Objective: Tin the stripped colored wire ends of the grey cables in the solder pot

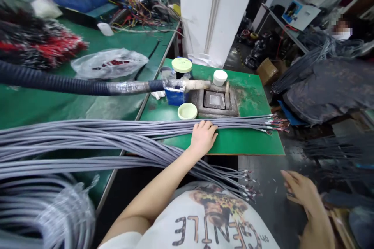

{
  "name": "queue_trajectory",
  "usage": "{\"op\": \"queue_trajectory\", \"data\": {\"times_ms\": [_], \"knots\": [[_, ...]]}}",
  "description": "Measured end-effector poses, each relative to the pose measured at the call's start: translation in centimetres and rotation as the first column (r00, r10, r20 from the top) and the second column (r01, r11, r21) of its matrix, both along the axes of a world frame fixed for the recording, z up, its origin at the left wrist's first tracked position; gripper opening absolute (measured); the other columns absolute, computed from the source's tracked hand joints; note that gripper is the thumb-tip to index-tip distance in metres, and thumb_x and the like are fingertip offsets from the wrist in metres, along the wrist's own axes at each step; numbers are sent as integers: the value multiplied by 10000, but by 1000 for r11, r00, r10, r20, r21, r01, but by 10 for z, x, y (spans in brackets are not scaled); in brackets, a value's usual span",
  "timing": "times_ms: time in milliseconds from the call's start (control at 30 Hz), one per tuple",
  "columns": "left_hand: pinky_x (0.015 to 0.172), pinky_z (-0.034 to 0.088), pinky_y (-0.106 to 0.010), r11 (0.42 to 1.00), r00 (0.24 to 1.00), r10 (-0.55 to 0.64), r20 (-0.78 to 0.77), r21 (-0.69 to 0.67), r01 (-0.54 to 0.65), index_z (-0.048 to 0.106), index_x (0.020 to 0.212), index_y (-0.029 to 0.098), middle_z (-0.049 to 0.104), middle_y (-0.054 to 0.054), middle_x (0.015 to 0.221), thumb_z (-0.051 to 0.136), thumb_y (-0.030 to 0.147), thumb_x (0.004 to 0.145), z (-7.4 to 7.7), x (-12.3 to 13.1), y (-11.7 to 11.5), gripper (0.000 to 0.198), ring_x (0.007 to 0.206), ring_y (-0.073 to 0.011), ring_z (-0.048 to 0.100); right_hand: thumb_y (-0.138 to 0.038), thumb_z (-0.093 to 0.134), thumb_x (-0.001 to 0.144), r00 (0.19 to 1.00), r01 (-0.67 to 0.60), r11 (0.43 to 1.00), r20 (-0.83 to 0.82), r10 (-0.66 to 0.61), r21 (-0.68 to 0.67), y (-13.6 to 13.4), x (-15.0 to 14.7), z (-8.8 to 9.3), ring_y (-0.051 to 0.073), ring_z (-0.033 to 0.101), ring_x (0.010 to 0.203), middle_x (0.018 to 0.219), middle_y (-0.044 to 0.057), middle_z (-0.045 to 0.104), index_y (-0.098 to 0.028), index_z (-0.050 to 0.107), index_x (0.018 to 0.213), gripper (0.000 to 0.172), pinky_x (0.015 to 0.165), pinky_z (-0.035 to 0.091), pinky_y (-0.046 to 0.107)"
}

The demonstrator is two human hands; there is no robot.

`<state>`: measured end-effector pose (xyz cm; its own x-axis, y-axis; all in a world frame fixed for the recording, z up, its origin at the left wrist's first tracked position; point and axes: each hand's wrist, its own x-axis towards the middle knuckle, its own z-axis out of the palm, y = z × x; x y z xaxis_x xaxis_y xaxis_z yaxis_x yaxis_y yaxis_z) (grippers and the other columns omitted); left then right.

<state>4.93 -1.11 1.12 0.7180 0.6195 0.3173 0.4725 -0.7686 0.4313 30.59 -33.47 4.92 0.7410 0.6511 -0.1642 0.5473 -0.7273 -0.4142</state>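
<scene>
A long green tabletop (73, 109) is seen from 9 o'clock to 11 o'clock, and a big white pillar (213, 11) is seen at 12 o'clock. A small green board (251, 140) is set just beside the tabletop, and a dark floor (271, 163) is seen past it at 4 o'clock. A thick coil of gray cable (37, 214) is lying at 8 o'clock. A long bunch of gray cables (117, 132) is stretched from 9 o'clock over the board to 3 o'clock, and more of their ends are hanging down at 5 o'clock. A black ribbed hose (58, 81) is held out over the tabletop from 9 o'clock, and its pale tip (198, 85) is seen over the board near 12 o'clock. A clear plastic bag (109, 64) is lying at 10 o'clock. A square metal mold (214, 101) is set on the board near 2 o'clock, and a white-lidded jar (220, 78) is standing behind it. A blue box (175, 97) and a pale green lid (187, 111) are placed near the middle. The left hand (203, 137) is laid flat on the gray cables at 5 o'clock, with its fingers (204, 126) spread a little and nothing gripped. The right hand (300, 192) is held low at 4 o'clock, well apart from the board. Its fingers (292, 181) are half open, and nothing can be seen in them.
</scene>
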Motion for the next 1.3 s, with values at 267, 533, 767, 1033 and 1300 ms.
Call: {"op": "queue_trajectory", "data": {"times_ms": [267,533,767,1033,1300], "knots": [[739,404,-343,994,997,-68,-47,-85,64,588,883,170,630,-73,889,512,244,899,4,8,-6,108,856,-222,574,-447,551,867,285,-120,913,-867,409,390,138,-124,-40,111,606,462,749,48,716,-151,608,1108,386,500,458,233],[713,434,-257,873,951,-182,249,-404,273,630,970,213,638,-22,854,471,330,935,45,-15,-23,201,775,-145,589,-382,589,846,473,679,402,-785,401,615,179,-78,-17,83,567,555,945,17,706,-232,586,1007,220,579,511,251],[862,461,-317,749,915,-147,376,-561,352,670,1076,192,651,-68,947,602,318,857,28,-11,-31,262,923,-187,594,-367,508,909,924,148,599,-326,200,787,132,-71,26,105,502,511,656,-9,622,-207,640,1037,244,496,405,231],[756,512,-298,287,785,324,528,-845,451,739,933,148,715,-65,856,737,447,713,38,-11,-37,371,767,-168,633,-328,448,935,772,-531,762,-158,615,371,139,-124,21,156,608,651,710,17,661,-220,665,1051,269,656,463,275],[790,506,-303,335,724,297,622,-778,531,762,888,180,694,-63,882,704,451,759,26,-27,-33,306,821,-176,632,-350,470,929,668,-656,670,-144,730,348,156,-128,33,157,580,662,723,27,631,-229,669,940,234,627,434,265]]}}
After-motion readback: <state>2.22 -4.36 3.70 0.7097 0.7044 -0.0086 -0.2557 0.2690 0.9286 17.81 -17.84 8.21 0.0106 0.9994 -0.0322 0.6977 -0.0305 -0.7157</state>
